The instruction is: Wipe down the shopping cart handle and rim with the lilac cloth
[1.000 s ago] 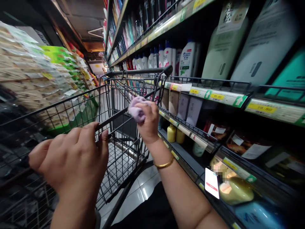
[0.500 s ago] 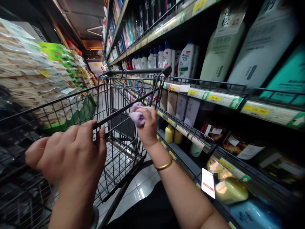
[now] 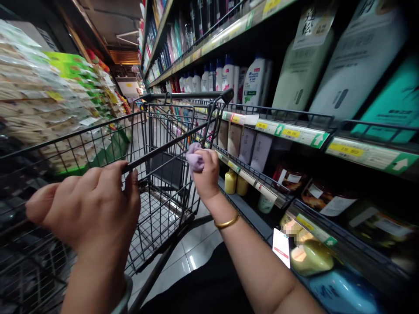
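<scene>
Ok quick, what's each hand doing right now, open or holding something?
Left hand: closed, fingers curled over the cart rim.
Right hand: closed, holding a purple cloth against the cart rim.

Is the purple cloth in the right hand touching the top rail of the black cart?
Touching. The head view shows the purple cloth, bunched in the right hand, pressed on the top rail, which runs into it without a gap.
</scene>
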A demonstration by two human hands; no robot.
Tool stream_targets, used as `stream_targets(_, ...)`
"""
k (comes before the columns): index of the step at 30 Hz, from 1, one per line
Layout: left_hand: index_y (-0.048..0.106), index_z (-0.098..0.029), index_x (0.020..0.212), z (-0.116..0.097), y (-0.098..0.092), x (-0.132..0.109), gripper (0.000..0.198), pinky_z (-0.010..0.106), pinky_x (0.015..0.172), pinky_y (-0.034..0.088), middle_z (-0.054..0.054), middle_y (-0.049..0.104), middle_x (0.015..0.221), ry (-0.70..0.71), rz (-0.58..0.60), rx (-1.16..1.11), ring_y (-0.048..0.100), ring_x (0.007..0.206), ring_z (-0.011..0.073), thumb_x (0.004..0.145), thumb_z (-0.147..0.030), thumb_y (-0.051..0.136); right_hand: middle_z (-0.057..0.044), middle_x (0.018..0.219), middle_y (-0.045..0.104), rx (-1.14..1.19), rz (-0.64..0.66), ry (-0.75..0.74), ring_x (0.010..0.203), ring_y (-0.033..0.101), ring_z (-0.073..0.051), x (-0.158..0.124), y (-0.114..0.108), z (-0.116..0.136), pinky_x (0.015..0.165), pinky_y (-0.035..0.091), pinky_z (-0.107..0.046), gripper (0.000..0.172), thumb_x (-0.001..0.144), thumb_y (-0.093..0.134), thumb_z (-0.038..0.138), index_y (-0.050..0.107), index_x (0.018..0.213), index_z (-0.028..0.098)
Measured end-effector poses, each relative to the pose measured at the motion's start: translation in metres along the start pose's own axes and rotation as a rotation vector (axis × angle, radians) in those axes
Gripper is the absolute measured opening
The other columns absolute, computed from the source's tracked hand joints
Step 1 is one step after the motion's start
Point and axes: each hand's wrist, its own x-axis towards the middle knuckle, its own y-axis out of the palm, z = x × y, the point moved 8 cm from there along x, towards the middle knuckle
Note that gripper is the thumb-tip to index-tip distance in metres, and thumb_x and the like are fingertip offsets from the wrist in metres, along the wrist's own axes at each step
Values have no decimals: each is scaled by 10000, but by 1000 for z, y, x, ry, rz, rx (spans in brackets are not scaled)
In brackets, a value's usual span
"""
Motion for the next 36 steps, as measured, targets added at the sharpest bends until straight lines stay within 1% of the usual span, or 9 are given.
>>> stream_targets(3,723,-375,1167,-3,-10,1,391,553,851,241,122,691,933,6,-122,127,590,1082,412,921,-549,475,-92,1140,667,11,24,14,1090,668,-220,-9,3,8,983,612,-367,250,885,673,93,730,1093,220)
stream_targets(7,722,-343,1200,-3,-7,1,428,551,831,253,123,715,1000,34,-134,161,598,1062,383,960,-562,444,-49,1236,694,82,286,-284,1142,667,-207,-38,21,71,1019,616,-336,250,936,714,217,751,1162,316)
stream_targets(9,712,-302,1226,-1,-5,2,481,555,851,279,116,701,1008,48,-126,200,595,1054,364,999,-574,386,-21,1253,713,69,322,-367,1125,664,-201,-41,22,78,1004,612,-337,192,978,716,295,763,1154,356)
stream_targets(15,689,-211,1294,-2,-2,2,585,588,941,309,129,675,989,80,-113,297,591,1035,346,1052,-573,298,-97,1102,692,14,86,-63,1059,673,-219,-13,5,7,973,619,-382,115,966,688,188,764,1049,212)
stream_targets(19,691,-159,1316,-4,-1,4,629,589,950,321,159,692,1046,74,-83,272,589,1060,335,1069,-553,268,-85,1188,672,24,246,-113,1160,669,-214,-34,22,33,1036,611,-368,243,953,650,137,741,1146,251)
stream_targets(23,698,-262,1341,1,1,5,517,637,1059,352,115,705,1082,44,-70,194,596,1129,359,1026,-524,382,-76,1218,671,72,330,-268,1184,638,-222,-43,25,51,1070,582,-376,260,963,643,150,736,1172,274)
stream_targets(27,711,-431,1263,2,-1,3,384,723,1152,278,74,730,1124,0,-132,27,562,1268,402,939,-490,512,-77,1103,664,122,90,-156,1076,627,-234,-13,0,-8,1000,572,-413,159,922,665,143,717,1047,226)
stream_targets(30,726,-384,1212,0,-1,2,337,728,1232,221,74,732,1145,-32,-147,-25,543,1324,414,958,-496,535,-54,1063,635,134,15,-55,1046,620,-225,-6,-4,-33,989,560,-415,165,888,684,148,691,1033,228)
stream_targets(36,731,-205,1204,-4,-1,5,409,738,1199,276,74,709,1117,17,-159,41,591,1303,432,1037,-523,535,-67,1138,650,299,304,-285,1131,627,-222,-44,20,45,1026,552,-386,257,924,597,114,706,1105,262)
